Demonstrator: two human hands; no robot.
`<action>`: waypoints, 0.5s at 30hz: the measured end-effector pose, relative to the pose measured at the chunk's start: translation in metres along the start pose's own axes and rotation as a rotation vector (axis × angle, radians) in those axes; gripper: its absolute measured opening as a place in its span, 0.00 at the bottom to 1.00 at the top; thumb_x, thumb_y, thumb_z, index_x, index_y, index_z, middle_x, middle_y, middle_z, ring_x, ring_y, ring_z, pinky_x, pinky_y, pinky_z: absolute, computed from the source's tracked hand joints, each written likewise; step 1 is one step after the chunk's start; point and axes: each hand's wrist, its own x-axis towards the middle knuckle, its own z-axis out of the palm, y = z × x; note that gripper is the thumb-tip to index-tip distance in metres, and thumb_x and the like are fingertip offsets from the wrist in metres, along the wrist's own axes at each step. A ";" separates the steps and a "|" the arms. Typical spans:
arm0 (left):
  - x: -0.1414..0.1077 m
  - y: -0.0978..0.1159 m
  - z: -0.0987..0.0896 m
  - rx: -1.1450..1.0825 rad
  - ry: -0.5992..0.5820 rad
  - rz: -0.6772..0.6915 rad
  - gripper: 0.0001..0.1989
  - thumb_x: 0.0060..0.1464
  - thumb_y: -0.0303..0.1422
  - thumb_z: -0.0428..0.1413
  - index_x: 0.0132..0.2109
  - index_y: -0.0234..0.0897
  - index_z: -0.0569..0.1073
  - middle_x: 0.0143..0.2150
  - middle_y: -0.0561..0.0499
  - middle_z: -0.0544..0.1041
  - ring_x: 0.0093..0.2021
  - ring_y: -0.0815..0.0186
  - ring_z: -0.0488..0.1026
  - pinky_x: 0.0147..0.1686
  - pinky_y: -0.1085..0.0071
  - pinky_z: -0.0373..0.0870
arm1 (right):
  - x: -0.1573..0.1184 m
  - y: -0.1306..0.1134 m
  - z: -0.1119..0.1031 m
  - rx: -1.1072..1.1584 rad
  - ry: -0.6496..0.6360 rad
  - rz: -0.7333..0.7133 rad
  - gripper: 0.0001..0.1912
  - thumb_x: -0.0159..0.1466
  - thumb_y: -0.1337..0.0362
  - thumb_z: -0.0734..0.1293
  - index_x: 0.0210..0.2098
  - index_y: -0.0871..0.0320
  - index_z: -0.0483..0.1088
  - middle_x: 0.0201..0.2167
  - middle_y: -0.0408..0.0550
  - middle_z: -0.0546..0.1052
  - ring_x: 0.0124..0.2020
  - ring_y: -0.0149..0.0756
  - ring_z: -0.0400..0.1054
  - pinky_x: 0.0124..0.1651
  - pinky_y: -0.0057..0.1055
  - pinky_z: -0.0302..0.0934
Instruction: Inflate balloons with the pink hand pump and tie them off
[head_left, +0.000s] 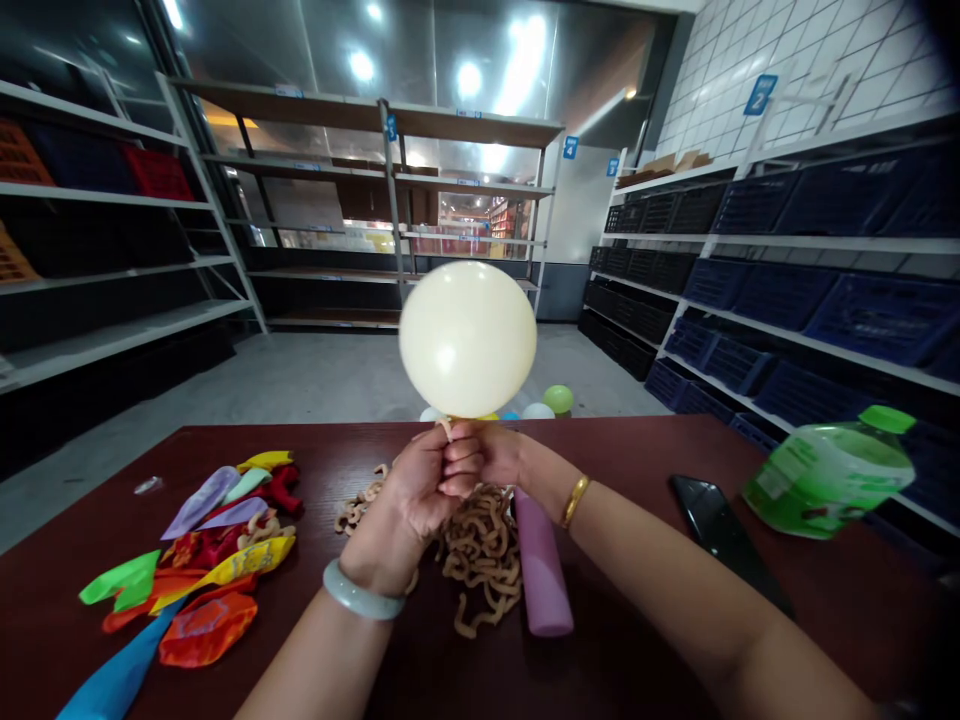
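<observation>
A blown-up cream balloon [469, 338] stands upright above my two closed hands, its neck down between them. My left hand [424, 480] wraps its fingers round the neck, and a short pale end pokes up by the thumb. Against it presses my right hand [484, 455], its fingers mostly hidden, also at the neck. Below them lies a heap of tan curly pieces [484, 550], with a smaller pile further left. A pink cylinder [541, 570] lies beside the heap, its far end under my right wrist. Several flat balloons [217, 560] in mixed colours are spread at the left.
On the right of the dark red table [630, 600] lie a black phone [724, 535] and a green-capped bottle [832, 475]. A green balloon [558, 399] and others rest on the floor beyond. Shelves with blue crates [862, 315] line the right; shelving [330, 170] stands behind.
</observation>
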 end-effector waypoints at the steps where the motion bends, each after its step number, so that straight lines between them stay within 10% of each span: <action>1: 0.000 0.001 -0.001 -0.016 -0.010 -0.017 0.12 0.52 0.26 0.57 0.29 0.37 0.59 0.22 0.60 0.48 0.18 0.78 0.46 0.13 0.84 0.45 | -0.001 0.000 -0.001 0.058 -0.036 0.021 0.14 0.66 0.61 0.62 0.25 0.57 0.65 0.14 0.38 0.62 0.18 0.32 0.60 0.24 0.31 0.62; 10: 0.012 0.009 -0.020 0.168 0.126 0.068 0.11 0.50 0.27 0.58 0.29 0.37 0.60 0.22 0.61 0.49 0.17 0.78 0.45 0.14 0.82 0.43 | -0.016 -0.010 -0.018 0.415 0.177 0.142 0.12 0.57 0.58 0.71 0.28 0.59 0.66 0.20 0.36 0.65 0.17 0.22 0.49 0.18 0.23 0.42; 15: 0.022 -0.005 -0.018 0.466 0.368 0.319 0.13 0.51 0.35 0.57 0.27 0.39 0.59 0.19 0.62 0.51 0.16 0.78 0.43 0.15 0.80 0.38 | -0.036 -0.018 -0.009 -0.154 0.398 -0.082 0.06 0.62 0.65 0.67 0.28 0.59 0.71 0.23 0.42 0.72 0.25 0.30 0.63 0.29 0.27 0.56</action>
